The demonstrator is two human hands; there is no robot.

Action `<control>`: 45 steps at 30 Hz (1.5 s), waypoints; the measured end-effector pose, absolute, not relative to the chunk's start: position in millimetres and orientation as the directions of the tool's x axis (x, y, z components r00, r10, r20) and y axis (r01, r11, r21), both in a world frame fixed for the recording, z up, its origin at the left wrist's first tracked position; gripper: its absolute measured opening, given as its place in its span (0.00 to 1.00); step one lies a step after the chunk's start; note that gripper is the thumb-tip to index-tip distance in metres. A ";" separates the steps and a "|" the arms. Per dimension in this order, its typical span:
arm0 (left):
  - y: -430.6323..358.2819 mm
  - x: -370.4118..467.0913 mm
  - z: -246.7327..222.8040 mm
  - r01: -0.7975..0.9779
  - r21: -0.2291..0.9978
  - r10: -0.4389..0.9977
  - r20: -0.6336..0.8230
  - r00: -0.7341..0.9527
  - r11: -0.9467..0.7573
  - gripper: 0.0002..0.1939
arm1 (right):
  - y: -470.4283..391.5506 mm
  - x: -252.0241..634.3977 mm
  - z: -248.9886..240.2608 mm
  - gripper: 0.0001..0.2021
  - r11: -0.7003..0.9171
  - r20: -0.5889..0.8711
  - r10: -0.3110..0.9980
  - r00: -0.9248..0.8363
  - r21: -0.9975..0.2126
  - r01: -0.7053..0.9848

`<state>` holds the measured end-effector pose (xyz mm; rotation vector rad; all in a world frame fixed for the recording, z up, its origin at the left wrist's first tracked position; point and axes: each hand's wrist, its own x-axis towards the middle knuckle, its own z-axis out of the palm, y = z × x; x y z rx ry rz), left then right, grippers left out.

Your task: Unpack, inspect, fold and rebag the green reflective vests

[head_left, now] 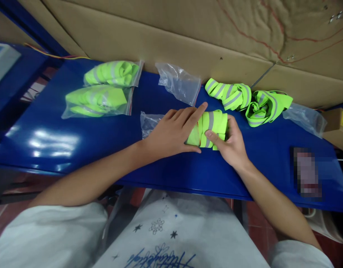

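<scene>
A bundle of neon-yellow reflective strap [213, 124] with grey stripes lies partly inside a clear zip bag [150, 123], whose red seal line crosses it. My right hand [234, 143] grips the bundle's exposed right end, thumb on top and fingers behind. Flat across the bag and the bundle's left part rests my left hand [175, 130], its fingers stretched out and thumb apart. This hand hides most of the bag. Beyond my right hand lie two loose strap bundles, one rolled [229, 93] and one more tangled [267, 106].
Two filled bags [112, 73] [97, 100] lie at the back left of the blue table [165, 167]. Empty clear bags lie at the back middle [179, 83] and right [307, 119]. A blurred-out phone-like object [307, 171] and a cardboard box [337, 126] are at the right.
</scene>
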<state>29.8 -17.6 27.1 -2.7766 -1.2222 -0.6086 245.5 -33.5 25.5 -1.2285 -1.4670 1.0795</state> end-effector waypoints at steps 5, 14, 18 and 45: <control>-20.7 32.9 24.6 0.716 0.145 0.699 0.414 0.583 -0.683 0.63 | -35.5 238.7 19.7 0.26 0.087 0.076 0.993 -0.088 -0.988 0.129; -16.6 27.3 22.8 0.673 0.213 0.703 0.307 0.642 -0.708 0.64 | -23.4 264.4 35.4 0.27 0.183 0.125 0.973 -0.195 -0.932 0.314; -13.3 17.8 29.4 0.616 0.211 0.651 0.264 0.711 -0.759 0.63 | -19.3 280.7 47.7 0.26 0.159 0.082 0.967 -0.241 -0.933 0.322; -14.9 23.8 26.3 0.613 0.177 0.634 0.320 0.704 -0.770 0.68 | -23.0 268.0 33.5 0.28 0.036 0.023 0.996 -0.086 -0.987 0.155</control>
